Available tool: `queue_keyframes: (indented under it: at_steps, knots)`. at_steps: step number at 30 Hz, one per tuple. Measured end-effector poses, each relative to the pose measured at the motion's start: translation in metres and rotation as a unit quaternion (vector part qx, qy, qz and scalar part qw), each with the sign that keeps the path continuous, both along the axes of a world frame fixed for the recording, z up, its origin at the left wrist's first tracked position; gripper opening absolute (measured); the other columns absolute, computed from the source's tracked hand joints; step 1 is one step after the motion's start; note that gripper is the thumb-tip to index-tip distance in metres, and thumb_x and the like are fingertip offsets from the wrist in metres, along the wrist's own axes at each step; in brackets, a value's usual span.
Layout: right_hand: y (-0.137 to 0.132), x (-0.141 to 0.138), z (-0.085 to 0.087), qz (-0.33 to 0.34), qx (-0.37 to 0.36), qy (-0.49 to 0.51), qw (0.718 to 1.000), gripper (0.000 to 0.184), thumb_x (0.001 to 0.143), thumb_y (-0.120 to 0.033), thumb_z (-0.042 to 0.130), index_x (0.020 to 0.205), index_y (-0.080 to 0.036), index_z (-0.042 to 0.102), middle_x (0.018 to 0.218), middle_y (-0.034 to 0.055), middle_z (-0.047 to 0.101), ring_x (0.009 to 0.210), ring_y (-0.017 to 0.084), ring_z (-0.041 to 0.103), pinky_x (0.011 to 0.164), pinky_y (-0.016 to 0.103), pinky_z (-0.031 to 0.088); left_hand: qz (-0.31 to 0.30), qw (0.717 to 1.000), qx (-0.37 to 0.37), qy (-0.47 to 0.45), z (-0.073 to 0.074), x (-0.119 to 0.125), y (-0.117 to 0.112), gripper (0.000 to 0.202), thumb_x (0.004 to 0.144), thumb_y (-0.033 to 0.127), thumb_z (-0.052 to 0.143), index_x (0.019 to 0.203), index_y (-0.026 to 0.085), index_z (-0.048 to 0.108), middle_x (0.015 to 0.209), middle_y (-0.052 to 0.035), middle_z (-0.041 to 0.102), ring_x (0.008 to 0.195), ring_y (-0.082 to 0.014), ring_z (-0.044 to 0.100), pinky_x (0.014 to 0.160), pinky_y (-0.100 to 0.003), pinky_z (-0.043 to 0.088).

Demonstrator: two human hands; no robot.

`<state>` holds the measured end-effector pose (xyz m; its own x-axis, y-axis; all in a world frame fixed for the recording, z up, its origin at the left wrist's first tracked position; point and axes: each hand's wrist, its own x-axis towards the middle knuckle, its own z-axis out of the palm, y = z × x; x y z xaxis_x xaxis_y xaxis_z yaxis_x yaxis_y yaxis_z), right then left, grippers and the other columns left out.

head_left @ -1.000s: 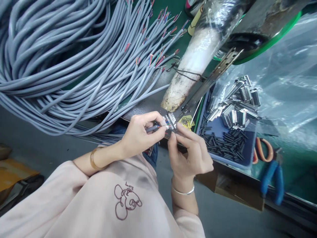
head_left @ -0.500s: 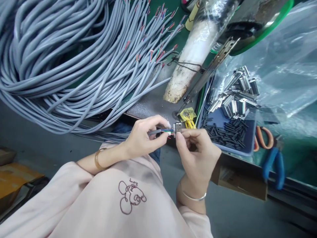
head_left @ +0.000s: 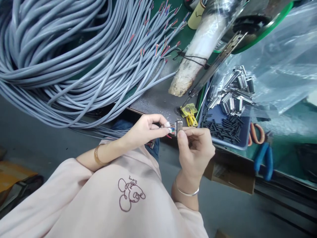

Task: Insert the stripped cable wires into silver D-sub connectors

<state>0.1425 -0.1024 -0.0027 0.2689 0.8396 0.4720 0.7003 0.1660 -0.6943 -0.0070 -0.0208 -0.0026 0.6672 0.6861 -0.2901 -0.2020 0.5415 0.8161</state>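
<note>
your left hand [head_left: 146,130] has its grip closed on coloured wires [head_left: 173,129], and your right hand [head_left: 196,143] pinches a metal connector [head_left: 179,126] right beside them, at the near edge of the table [head_left: 288,138]. to your right, a blue tray [head_left: 218,114] of black tubes [head_left: 228,127] sits along that edge.

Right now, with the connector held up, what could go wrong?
1. The right grip pinches the connector near its lower end only, so it might twist or slip.
2. One pink wire strays below the other wires; it could snag or bend.
3. The blue pliers' handles overhang the table edge, so a bump might knock them off.
</note>
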Motion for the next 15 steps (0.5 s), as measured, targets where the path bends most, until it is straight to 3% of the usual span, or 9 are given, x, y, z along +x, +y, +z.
queue_keyframes:
  at_steps: [5,9,12,15]
  knots:
    - [0.000,0.003,-0.003,0.023,0.007,-0.013,1.000,0.018,0.096,-0.028,0.065,0.081,-0.023,0.056,0.075,-0.0032,0.068,0.057,0.009,0.060,0.053,0.021,0.048,-0.024,1.000,0.004,-0.011,-0.001,-0.002,0.003,0.026,0.068,0.025,0.086,0.070,0.015,0.063,0.056,0.0073,0.051,0.047,-0.0028,0.038,0.047,-0.020,0.027]
    - [-0.002,0.005,-0.009,0.036,0.027,-0.025,0.999,0.014,0.095,-0.023,0.066,0.084,-0.023,0.057,0.078,-0.0028,0.069,0.064,0.010,0.064,0.057,0.021,0.049,-0.034,0.999,0.028,0.011,-0.003,-0.003,0.003,0.020,0.070,0.025,0.081,0.071,0.014,0.064,0.057,0.0054,0.053,0.049,-0.0042,0.040,0.048,-0.020,0.029]
    - [-0.003,0.002,-0.010,0.019,0.029,-0.035,0.999,0.012,0.094,-0.020,0.066,0.086,-0.023,0.057,0.080,-0.0033,0.069,0.064,0.009,0.062,0.057,0.020,0.047,0.023,0.995,0.091,0.022,-0.003,-0.001,-0.003,0.014,0.072,0.022,0.075,0.072,0.015,0.064,0.067,0.0030,0.056,0.051,-0.0050,0.043,0.049,-0.021,0.033]
    - [-0.003,-0.002,-0.005,-0.007,0.023,-0.062,0.998,0.013,0.094,-0.019,0.066,0.086,-0.023,0.057,0.079,-0.0037,0.067,0.061,0.008,0.057,0.054,0.019,0.043,0.105,0.974,0.195,0.043,-0.002,0.002,-0.010,0.008,0.070,0.015,0.072,0.069,0.014,0.064,0.073,0.0015,0.056,0.055,-0.0058,0.045,0.050,-0.021,0.035]
